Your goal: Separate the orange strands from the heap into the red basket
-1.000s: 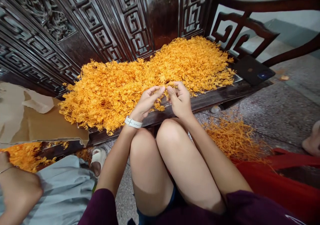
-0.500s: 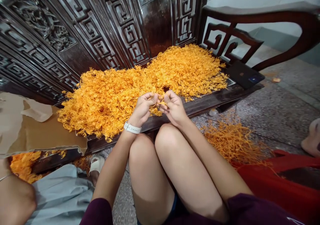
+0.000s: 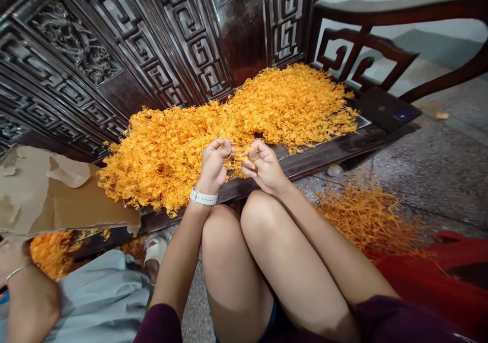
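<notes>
My left hand (image 3: 215, 164), with a white watch band on its wrist, pinches a thin orange strand between thumb and fingers. Facing it, my right hand (image 3: 264, 165) pinches a small orange flower-like piece (image 3: 241, 156). A short gap with orange strands separates the two hands; where one piece ends and another begins is too fine to tell. Both hands are above my knees, at the front edge of a dark wooden bench (image 3: 305, 161). Just behind them spreads a large heap of orange flower-like pieces (image 3: 183, 150) with thin stems.
A dark phone or tablet (image 3: 389, 108) lies at the bench's right end. Thin orange strands (image 3: 368, 216) are piled on the floor beside a red plastic stool or container (image 3: 438, 287). Cardboard (image 3: 72, 200) is at left, near another person's arm (image 3: 32, 297) and more orange pieces (image 3: 51, 251).
My hands have drawn apart, the left one shifting leftward, so a gap with orange strands shows between them. The view has shifted slightly.
</notes>
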Demonstrator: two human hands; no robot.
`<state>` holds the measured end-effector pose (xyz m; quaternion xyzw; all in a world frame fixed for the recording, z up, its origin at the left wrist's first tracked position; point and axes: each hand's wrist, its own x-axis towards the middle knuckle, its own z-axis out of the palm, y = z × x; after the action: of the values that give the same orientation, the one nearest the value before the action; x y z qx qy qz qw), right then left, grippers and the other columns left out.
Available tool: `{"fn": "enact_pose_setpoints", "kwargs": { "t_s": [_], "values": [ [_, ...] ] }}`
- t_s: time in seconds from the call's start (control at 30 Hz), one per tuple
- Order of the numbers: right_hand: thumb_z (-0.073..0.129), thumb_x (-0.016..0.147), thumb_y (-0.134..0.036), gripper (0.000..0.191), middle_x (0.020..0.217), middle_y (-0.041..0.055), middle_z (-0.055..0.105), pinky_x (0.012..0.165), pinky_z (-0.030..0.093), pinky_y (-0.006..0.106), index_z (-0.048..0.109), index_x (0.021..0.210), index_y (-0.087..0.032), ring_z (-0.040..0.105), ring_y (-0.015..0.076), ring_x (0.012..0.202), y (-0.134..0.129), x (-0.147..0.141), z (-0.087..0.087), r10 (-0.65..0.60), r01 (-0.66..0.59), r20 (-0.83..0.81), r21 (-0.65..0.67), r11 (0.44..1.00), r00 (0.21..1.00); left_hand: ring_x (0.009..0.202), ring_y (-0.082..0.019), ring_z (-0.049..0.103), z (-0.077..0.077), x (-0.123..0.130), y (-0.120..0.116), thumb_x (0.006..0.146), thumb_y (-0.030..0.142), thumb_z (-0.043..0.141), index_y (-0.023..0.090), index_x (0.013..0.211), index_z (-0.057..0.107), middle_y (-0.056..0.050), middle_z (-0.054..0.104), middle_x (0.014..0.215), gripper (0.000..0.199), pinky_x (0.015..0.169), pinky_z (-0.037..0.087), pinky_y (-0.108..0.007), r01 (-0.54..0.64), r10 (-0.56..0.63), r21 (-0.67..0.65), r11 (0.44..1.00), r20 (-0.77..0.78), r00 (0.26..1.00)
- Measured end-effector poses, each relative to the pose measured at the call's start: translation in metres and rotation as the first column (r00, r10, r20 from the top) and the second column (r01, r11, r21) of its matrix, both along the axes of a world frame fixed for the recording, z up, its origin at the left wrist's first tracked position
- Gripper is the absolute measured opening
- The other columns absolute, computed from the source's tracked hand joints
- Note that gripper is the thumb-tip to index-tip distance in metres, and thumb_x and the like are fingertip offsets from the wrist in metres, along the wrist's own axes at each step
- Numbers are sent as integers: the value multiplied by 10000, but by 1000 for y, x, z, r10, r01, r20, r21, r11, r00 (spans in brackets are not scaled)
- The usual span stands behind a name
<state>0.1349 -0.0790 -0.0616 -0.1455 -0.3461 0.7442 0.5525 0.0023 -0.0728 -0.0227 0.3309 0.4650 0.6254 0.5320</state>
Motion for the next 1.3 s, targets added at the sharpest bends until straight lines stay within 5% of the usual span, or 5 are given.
{"fn": "enact_pose_setpoints", "kwargs": {
  "t_s": [0.2,0.37,0.57,1.13,1.3],
  "values": [
    [817,921,-474,369,602,-69,481,440,295,158,602,798,-201,307,47,464,-16,33,18,325,-308,-33,240,921,945,582,-47,496,-13,-26,13,792,-16,674,181,720,522,47,542,705,258,593,402,-177,-202,202,-9,979,86,976],
    [736,1003,-341,233,864,106,741,651,522,237,795,1008,-116,644,122,682,-11,59,28,655,-796,482,504,336,582,611,-52,517,-22,-26,8,887,242,813,179,852,700,26,596,740,134,589,427,-173,-82,82,4,997,23,996],
    [721,962,-451,275,838,20,694,585,490,200,746,1006,-180,536,86,621,14,37,10,141,-157,-133,-125,980,981,621,-70,465,-19,-15,3,825,355,880,191,891,829,10,632,731,184,543,358,-190,8,11,88,996,-214,977],
    [656,925,-91,196,760,24,591,688,386,310,622,753,-180,517,161,720,1,39,17,-632,64,493,757,651,598,750,-174,650,-18,-12,-1,802,489,870,172,723,797,-42,752,749,335,740,501,-298,337,-160,173,926,-629,761],
    [601,969,-44,232,808,38,701,718,499,250,682,788,-164,663,135,768,-49,46,74,-43,-264,340,799,540,940,583,-94,492,-29,-24,12,881,248,793,166,712,720,18,620,641,201,582,382,-232,-148,215,177,973,-469,857]
  ]
}}
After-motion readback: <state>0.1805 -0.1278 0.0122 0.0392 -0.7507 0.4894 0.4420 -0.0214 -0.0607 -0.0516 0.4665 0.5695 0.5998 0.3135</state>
